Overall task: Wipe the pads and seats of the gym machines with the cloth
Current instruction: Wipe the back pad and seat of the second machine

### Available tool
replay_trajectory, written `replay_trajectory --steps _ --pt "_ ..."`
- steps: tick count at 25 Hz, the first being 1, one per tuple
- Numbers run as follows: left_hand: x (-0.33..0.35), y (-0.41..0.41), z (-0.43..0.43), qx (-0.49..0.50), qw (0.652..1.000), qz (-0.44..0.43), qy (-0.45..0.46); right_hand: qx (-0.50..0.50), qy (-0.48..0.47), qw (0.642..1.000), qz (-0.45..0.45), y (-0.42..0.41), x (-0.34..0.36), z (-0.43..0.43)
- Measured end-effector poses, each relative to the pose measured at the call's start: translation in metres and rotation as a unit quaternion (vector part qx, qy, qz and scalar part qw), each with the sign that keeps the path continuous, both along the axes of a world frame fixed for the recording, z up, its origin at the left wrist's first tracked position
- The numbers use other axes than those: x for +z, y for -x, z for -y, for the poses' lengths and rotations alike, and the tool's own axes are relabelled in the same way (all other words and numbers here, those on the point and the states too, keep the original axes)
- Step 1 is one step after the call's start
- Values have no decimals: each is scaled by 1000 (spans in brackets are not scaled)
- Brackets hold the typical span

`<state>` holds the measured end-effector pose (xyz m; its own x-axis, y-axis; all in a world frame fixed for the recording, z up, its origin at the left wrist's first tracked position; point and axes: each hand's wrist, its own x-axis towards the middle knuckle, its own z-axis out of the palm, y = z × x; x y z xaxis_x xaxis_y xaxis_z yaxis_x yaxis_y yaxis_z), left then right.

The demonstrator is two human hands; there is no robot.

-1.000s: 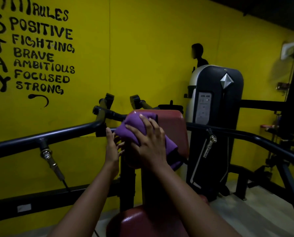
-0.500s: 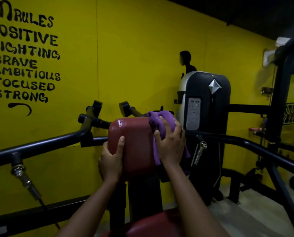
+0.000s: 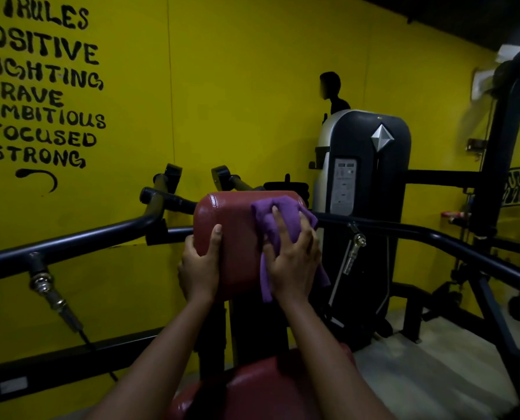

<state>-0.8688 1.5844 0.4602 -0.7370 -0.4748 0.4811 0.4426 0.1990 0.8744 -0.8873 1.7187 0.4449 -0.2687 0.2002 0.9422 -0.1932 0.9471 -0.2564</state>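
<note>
1. Pressing the purple cloth (image 3: 283,216) against the upper right part of the red back pad (image 3: 231,228), the right hand (image 3: 292,262) in the head view lies over it with fingers spread and fairly straight, not closed round it.
2. The cloth is bunched under the palm. One end reaches the pad's top edge and another hangs down beside the wrist at the pad's right side.
3. The left hand (image 3: 199,268) grasps the pad's left edge, with the thumb up across the front face and the fingers wrapped behind, out of sight.
4. The red seat (image 3: 261,389) lies below, between the forearms.
5. A dark frame bar (image 3: 71,244) runs off to the left. A black weight-stack housing (image 3: 364,177) stands behind the pad, before the yellow wall (image 3: 237,86).
</note>
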Motion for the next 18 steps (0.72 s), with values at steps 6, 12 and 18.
replay_trajectory --steps 6,12,18 --pt "1 -7 -2 -10 1000 24 -3 -2 224 972 75 -28 -17 58" --pt "-22 -25 15 -133 987 79 -40 126 59 984 111 -63 -33 37" --pt "-78 -101 19 -127 980 136 -66 202 50 957 201 -127 -46 5"
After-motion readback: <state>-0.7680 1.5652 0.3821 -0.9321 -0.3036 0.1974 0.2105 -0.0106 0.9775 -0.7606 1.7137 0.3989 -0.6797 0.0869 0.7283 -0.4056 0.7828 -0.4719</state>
